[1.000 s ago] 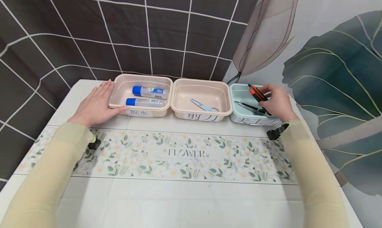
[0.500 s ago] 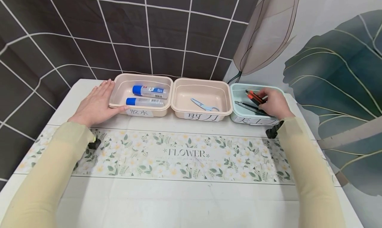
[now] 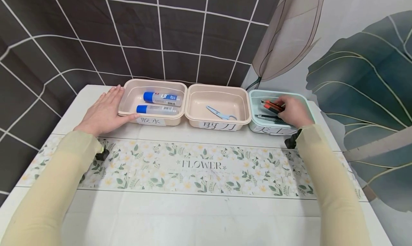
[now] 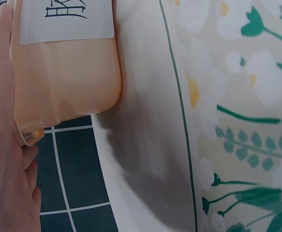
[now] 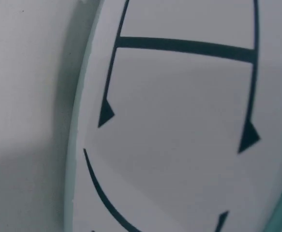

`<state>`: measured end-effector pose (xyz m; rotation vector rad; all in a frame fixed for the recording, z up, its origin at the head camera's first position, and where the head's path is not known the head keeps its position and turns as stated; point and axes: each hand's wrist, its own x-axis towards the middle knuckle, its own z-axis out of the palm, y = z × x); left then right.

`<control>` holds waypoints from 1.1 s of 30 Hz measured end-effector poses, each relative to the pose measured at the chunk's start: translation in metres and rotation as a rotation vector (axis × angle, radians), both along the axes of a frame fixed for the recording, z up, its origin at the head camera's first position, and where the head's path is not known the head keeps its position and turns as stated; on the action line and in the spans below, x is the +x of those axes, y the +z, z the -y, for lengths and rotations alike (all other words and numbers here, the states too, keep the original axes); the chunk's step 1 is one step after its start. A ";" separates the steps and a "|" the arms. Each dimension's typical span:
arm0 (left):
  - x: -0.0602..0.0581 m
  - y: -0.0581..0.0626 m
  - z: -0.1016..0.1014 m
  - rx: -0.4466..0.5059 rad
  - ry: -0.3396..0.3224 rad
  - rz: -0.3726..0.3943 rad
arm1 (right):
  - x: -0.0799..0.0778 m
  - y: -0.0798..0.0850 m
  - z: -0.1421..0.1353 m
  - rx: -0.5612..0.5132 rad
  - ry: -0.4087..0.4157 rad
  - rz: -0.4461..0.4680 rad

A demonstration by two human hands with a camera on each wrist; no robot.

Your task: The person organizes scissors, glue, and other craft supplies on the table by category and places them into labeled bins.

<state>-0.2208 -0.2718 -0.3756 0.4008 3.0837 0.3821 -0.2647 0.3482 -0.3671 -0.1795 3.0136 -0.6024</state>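
In the head view, my left hand (image 3: 104,112) rests with straight fingers against the left end of a peach plastic bin (image 3: 175,121). Two blue-capped glue bottles (image 3: 162,98) lie in that bin. The left wrist view shows the hand (image 4: 0,121) along the bin's rim. My right hand (image 3: 297,111) reaches into a mint-green bin (image 3: 252,104) and grips a red-and-black utility knife (image 3: 273,106) near its floor. A black utility knife (image 3: 268,117) lies just in front of it, partly hidden by the fingers. A printed label (image 5: 189,121) fills the right wrist view.
A second peach bin (image 3: 219,87) stands between the other two and holds light-blue scissors (image 3: 220,113). The bins line the table's back edge, before a dark grid-patterned curtain (image 3: 180,28). A floral strip (image 3: 201,165) crosses the white table.
My right hand has moved a little left and lowered the red-and-black utility knife, which now lies flatter inside the green bin. The left hand has stayed in place.
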 end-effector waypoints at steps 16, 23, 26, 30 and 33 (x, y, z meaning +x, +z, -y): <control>-0.001 0.002 0.000 -0.006 -0.005 0.001 | 0.014 0.021 0.009 -0.133 -0.080 -0.064; 0.000 0.000 0.000 -0.005 -0.006 -0.002 | 0.025 0.044 0.014 -0.232 -0.104 -0.099; 0.001 0.001 -0.001 -0.003 -0.009 -0.003 | 0.030 0.053 0.017 -0.238 -0.105 -0.132; 0.001 0.002 0.000 0.000 -0.017 -0.005 | 0.037 0.061 0.020 -0.243 -0.104 -0.138; 0.001 0.002 0.000 0.004 -0.018 -0.004 | 0.041 0.066 0.023 -0.238 -0.103 -0.124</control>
